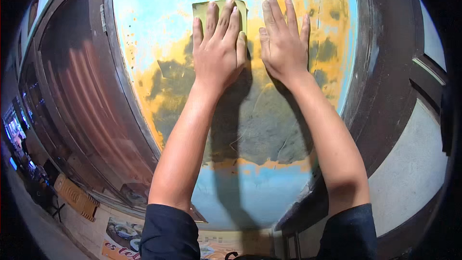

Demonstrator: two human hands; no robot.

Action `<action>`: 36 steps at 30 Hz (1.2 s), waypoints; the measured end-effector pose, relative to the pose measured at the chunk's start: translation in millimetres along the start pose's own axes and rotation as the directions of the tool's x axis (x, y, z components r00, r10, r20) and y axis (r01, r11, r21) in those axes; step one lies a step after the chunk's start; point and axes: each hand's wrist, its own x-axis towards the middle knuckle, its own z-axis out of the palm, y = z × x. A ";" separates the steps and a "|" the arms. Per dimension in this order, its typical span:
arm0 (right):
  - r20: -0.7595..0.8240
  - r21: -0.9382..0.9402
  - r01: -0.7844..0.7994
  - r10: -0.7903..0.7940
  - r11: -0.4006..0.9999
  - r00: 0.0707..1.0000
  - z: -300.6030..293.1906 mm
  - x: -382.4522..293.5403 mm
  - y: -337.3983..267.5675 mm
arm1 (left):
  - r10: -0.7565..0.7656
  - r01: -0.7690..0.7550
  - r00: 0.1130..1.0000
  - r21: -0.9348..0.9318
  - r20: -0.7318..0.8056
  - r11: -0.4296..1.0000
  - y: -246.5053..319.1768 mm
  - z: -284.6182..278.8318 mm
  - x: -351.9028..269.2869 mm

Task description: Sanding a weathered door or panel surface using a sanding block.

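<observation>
An upright panel (260, 115) with worn blue and orange paint and dark grey patches stands before me. My left hand (220, 47) lies with fingers spread on a yellowish-green sheet (202, 11), likely sandpaper, flat against the panel's upper part. Its palm reaches below the sheet's visible area, and the sheet's underside is hidden. To the right, my right hand (285, 39) rests palm down on the paint, fingers apart, with nothing seen in it. Fine cracks and scratches mark the panel.
A dark frame with a metal hinge (103, 18) borders the panel on the left, beside glass with a reddish curtain (90, 79). Dark framing (382, 68) runs along the right. A stack of tan plastic stools (75, 196) and a printed banner (122, 236) are at lower left.
</observation>
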 end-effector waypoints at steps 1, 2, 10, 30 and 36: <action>-0.002 0.004 0.001 -0.001 1.000 1.000 0.4 1.3 -3.9 | 0.000 0.000 1.000 0.004 0.000 1.000 -5.8 -0.2 2.5; -0.002 0.011 0.008 -0.008 1.000 1.000 1.2 2.6 -7.5 | 0.045 -0.044 0.998 0.027 -0.045 0.999 -13.6 2.3 8.9; -0.063 -0.009 0.007 -0.008 1.000 0.998 14.1 13.8 -27.4 | 0.049 -0.046 0.994 0.034 -0.096 0.998 -33.9 -0.7 20.9; 0.014 0.000 -0.016 0.016 1.000 1.000 8.4 13.7 -75.6 | 0.098 -0.096 0.995 0.040 -0.032 0.995 -75.8 -38.5 0.6; -0.011 0.001 -0.017 0.017 1.000 1.000 7.6 15.0 -90.8 | 0.098 -0.093 0.990 0.059 -0.101 0.994 -99.8 -47.2 23.4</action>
